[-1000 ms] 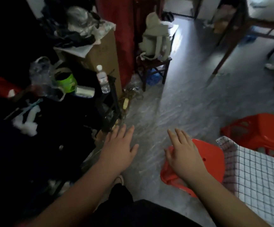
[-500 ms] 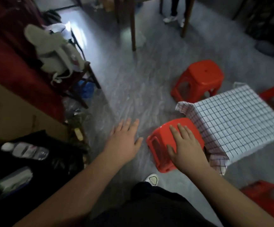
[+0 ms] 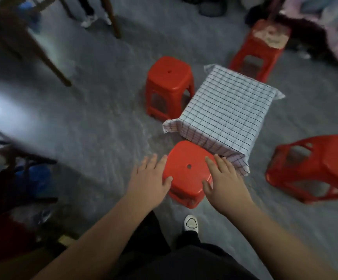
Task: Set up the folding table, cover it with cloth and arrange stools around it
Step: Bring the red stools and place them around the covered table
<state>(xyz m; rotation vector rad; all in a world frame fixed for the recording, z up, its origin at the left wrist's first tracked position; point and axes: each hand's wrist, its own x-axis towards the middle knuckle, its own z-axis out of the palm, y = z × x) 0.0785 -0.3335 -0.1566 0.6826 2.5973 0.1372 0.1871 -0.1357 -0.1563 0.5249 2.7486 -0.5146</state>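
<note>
Left hand (image 3: 151, 178) and right hand (image 3: 223, 181), fingers spread and grasping nothing, flank the near stool (image 3: 186, 174), probably to settle it against the covered table (image 3: 226, 110); at far right another stool (image 3: 313, 168) lies tipped, not yet placed.

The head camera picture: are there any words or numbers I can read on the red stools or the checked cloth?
None: no words or numbers can be read anywhere.
Stool between the hands: plain red, only a small hole.
Checked cloth: just grid lines, no writing.
Far stool: its pale top is too blurred to tell if anything is printed.
White shoe: an outlined shape on the toe, no letters.
</note>
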